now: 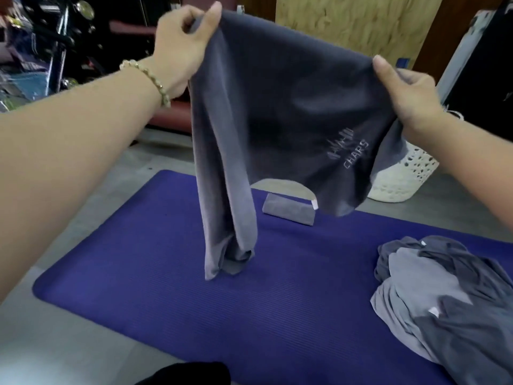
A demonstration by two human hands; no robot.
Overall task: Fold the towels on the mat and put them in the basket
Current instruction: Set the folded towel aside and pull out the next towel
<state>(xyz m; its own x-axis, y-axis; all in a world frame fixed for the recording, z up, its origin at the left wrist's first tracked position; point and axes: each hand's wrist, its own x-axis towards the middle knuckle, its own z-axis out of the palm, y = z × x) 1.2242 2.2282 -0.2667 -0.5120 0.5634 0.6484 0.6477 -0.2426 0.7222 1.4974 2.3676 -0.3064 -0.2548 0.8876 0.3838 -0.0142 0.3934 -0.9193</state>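
A dark grey towel with the word CHARS stitched on it hangs in the air above the purple mat. My left hand pinches its upper left corner and my right hand pinches its upper right edge. The towel's left side droops in a long fold whose tip touches the mat. A folded grey towel lies at the mat's far edge. A heap of unfolded grey towels sits on the mat's right end. The white perforated basket stands on the floor beyond the mat, partly hidden by the towel and my right arm.
Grey floor tiles surround the mat. A dark red bench and a black bicycle-like frame stand at the back left. A plywood panel leans behind. Something black shows at the bottom edge.
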